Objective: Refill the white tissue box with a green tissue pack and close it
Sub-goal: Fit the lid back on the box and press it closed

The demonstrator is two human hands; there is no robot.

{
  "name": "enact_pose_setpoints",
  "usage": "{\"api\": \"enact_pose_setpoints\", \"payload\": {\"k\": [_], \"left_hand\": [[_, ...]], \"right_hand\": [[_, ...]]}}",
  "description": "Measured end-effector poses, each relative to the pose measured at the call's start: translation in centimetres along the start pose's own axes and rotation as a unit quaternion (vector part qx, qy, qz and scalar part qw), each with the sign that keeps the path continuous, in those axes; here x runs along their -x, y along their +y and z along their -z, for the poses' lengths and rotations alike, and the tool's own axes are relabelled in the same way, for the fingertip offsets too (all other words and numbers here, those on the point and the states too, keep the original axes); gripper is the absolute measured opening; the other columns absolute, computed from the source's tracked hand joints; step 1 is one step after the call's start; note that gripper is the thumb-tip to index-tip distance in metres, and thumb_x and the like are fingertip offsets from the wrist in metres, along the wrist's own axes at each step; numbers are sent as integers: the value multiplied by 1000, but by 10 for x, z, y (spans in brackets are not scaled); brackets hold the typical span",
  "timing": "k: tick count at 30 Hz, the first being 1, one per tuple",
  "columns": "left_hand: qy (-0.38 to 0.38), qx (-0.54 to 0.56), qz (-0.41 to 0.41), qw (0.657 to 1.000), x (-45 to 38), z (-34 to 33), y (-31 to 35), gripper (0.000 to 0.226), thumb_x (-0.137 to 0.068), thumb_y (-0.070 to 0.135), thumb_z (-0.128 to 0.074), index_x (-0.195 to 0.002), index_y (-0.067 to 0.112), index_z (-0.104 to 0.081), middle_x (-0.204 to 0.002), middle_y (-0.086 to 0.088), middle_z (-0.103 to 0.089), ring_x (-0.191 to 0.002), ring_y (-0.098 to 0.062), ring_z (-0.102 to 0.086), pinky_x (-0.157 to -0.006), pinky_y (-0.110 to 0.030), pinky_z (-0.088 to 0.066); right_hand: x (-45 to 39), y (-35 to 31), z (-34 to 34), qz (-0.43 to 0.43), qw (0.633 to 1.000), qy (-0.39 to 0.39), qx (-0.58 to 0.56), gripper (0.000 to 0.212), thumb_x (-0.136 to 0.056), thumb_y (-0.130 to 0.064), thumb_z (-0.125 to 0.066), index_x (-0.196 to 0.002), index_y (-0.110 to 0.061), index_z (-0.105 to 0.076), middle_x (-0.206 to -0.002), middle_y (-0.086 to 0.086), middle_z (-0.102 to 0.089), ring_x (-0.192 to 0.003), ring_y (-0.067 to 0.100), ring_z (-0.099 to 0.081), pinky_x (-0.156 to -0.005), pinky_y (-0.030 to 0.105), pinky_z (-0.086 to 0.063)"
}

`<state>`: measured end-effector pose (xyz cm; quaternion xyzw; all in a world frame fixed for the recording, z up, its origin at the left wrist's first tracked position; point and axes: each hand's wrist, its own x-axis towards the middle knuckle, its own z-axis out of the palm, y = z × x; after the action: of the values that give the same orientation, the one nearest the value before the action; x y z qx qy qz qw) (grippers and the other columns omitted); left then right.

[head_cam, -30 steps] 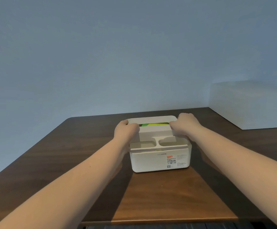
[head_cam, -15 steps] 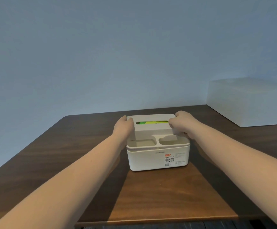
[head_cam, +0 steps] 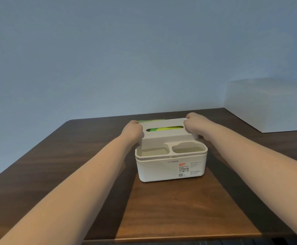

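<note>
- The white tissue box [head_cam: 170,165] is seen standing on the dark wooden table [head_cam: 179,209], near the middle, with its labelled front turned toward the camera.
- The green tissue pack [head_cam: 163,129] is already placed inside: green is seen through the slot of the lid [head_cam: 167,134], and a thin green strip is seen above the lid's far left edge.
- The lid is held at its two ends. The left hand [head_cam: 132,132] is closed on the left end and the right hand [head_cam: 192,125] is closed on the right end, fingers curled over the edges.
- The lid appears tilted, its far edge raised above the pack, so it is judged not yet seated on the box.
- The two open compartments [head_cam: 170,151] at the front of the box are seen to hold nothing.
- The refill step is judged done; the closing step is judged under way and not finished.
- What is left, as far as can be judged: the lid is to be pressed down level until the green strip at the back is covered, and both hands are then to be taken away.
- Whether the lid clips or merely rests cannot be told.
</note>
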<state>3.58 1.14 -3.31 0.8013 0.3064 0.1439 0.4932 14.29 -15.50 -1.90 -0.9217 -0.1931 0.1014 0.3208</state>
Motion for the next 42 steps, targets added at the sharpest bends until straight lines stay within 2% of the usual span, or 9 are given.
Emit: {"api": "enact_pose_setpoints", "payload": {"k": [7, 11, 17, 24, 27, 31, 33, 35, 42], "left_hand": [[1, -73, -3, 997, -6, 1, -3, 64, -81, -3, -38, -143, 13, -41, -120, -14, -56, -90, -31, -50, -73, -30, -42], [27, -147, -8, 989, -3, 2, -3, 60, -75, 7, -41, -134, 19, -48, -114, -10, -65, -99, -32, -63, -91, -40, -51], [69, -214, -33, 974, 3, 0, -2, 42, -77, 7, -44, -116, 12, -59, -105, -10, -67, -87, -30, -59, -69, -33, -45], [-6, -135, -14, 991, -2, 0, 3, 40, -77, -10, -52, -113, 3, -64, -124, -8, -51, -107, -22, -52, -81, -32, -49], [16, -113, -4, 993, -10, 3, -2, 66, -75, 2, -41, -138, 18, -48, -130, -6, -59, -109, -35, -61, -91, -42, -50], [17, -101, -13, 995, -6, 1, -4, 71, -71, 7, -36, -139, 25, -46, -119, -13, -66, -102, -39, -66, -94, -50, -50], [33, -82, -12, 996, 3, 2, -4, 60, -74, 8, -34, -131, 17, -53, -97, -16, -68, -82, -39, -65, -78, -45, -53], [59, -76, -20, 995, 13, 2, -6, 44, -83, 12, -31, -117, 6, -58, -76, -12, -61, -66, -31, -53, -64, -36, -44], [65, -107, -55, 991, 52, -2, -26, 55, -101, 37, -18, -125, 7, -57, -125, -14, -60, -111, -31, -56, -99, -40, -44]], "right_hand": [[-9, 2, -2, 44, 998, 8, 39, 38, -96, -4, -29, -126, -11, -51, -106, 16, -54, -67, 23, -48, -52, 26, -37], [-14, 3, -4, 38, 997, 17, 69, 41, -96, -4, -34, -133, -6, -50, -128, 17, -57, -101, 32, -54, -74, 28, -39], [-18, 4, -5, 40, 991, 33, 125, 28, -92, -5, -40, -111, -6, -60, -116, 14, -63, -90, 29, -51, -73, 29, -41], [-13, 6, -1, 58, 996, 35, 63, 35, -97, -8, -33, -115, -6, -63, -117, 16, -61, -105, 38, -59, -67, 39, -55], [-20, 6, -2, 71, 994, 30, 76, 28, -98, -11, -33, -95, -10, -61, -103, 9, -60, -91, 31, -56, -53, 28, -43], [-19, 5, -4, 79, 993, 32, 84, 31, -99, -19, -33, -101, -16, -64, -111, 6, -63, -101, 28, -55, -73, 30, -44], [-12, 1, -4, 61, 995, 20, 78, 30, -100, -20, -31, -95, -15, -60, -105, 7, -62, -101, 30, -54, -69, 30, -41], [-4, 0, -7, 40, 997, 16, 60, 36, -102, -20, -28, -119, -6, -56, -122, 14, -59, -113, 34, -54, -82, 35, -44], [29, 27, -20, 32, 992, 117, 41, 44, -102, -30, -25, -119, -4, -55, -117, 17, -62, -101, 32, -57, -75, 35, -43]]}}
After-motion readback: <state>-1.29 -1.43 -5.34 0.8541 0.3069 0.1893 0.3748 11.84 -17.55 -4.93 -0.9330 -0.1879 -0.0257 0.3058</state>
